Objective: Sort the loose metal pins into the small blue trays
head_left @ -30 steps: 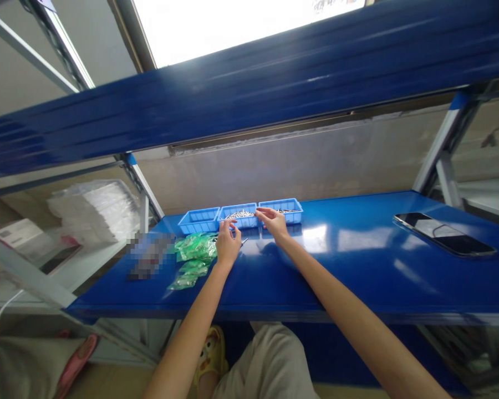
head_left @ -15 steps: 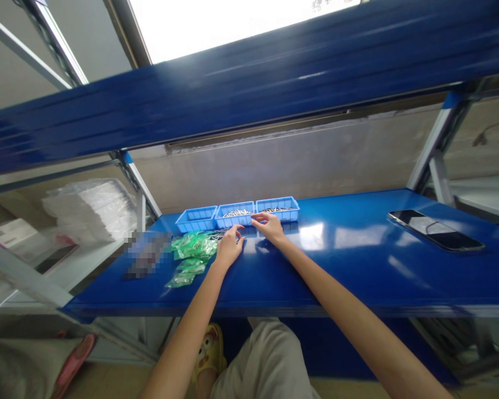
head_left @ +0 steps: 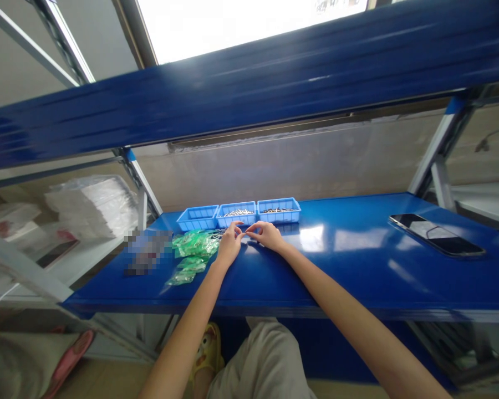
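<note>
Just in front of the blue bins, my left hand [head_left: 230, 244] and my right hand [head_left: 268, 235] meet with their fingertips together. Both are closed in a pinch; whatever sits between the fingers is too small to make out. Behind my hands stand the middle blue bin [head_left: 237, 221], holding small silvery metal pieces [head_left: 238, 212], and the right blue bin [head_left: 279, 218], with thin metal pieces [head_left: 276, 210] in it. The left blue bin [head_left: 197, 223] shows bare inside. Beside my left hand lie green plastic bags [head_left: 196, 244] with metal pieces near their right end.
A smartphone [head_left: 436, 235] lies on the right of the blue table [head_left: 341, 277]. A pixelated patch [head_left: 148, 252] covers something at the left end. A blue shelf beam [head_left: 249, 83] crosses above. White plastic-wrapped packs [head_left: 93, 205] sit on the rack at left.
My right hand has come away from the right bin, down and left, to meet my left hand. My left hand's fingers have drawn together. The view has shifted slightly.
</note>
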Demonstrator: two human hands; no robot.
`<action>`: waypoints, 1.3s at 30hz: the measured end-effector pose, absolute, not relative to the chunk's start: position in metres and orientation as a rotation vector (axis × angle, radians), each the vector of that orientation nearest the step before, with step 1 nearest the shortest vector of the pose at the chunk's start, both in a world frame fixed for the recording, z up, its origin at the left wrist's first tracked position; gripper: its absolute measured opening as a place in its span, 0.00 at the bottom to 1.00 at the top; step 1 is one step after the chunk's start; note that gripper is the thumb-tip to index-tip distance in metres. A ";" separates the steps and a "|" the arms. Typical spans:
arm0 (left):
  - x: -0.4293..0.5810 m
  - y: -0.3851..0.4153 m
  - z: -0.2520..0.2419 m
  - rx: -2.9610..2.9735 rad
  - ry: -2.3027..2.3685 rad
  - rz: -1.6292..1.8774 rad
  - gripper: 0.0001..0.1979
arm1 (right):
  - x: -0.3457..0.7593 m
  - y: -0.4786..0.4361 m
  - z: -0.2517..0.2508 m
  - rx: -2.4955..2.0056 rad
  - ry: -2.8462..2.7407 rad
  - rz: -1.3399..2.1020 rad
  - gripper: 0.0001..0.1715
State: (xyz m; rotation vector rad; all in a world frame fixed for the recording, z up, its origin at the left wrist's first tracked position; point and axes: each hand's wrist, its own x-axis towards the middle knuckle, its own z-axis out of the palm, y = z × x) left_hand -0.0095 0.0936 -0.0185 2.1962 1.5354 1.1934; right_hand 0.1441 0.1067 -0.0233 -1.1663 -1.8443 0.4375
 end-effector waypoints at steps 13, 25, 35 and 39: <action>-0.009 0.093 -0.016 2.274 1.700 1.118 0.07 | 0.141 0.112 -0.016 -1.080 -1.584 0.659 0.15; -0.009 0.089 -0.009 2.140 1.753 1.264 0.10 | 0.145 0.115 -0.024 -1.096 -1.658 0.657 0.14; -0.013 0.091 -0.013 2.323 1.919 1.090 0.13 | 0.140 0.110 -0.011 -1.032 -1.380 0.888 0.18; -0.014 0.090 -0.011 2.367 1.981 1.085 0.18 | 0.141 0.107 -0.006 -1.068 -1.325 0.952 0.18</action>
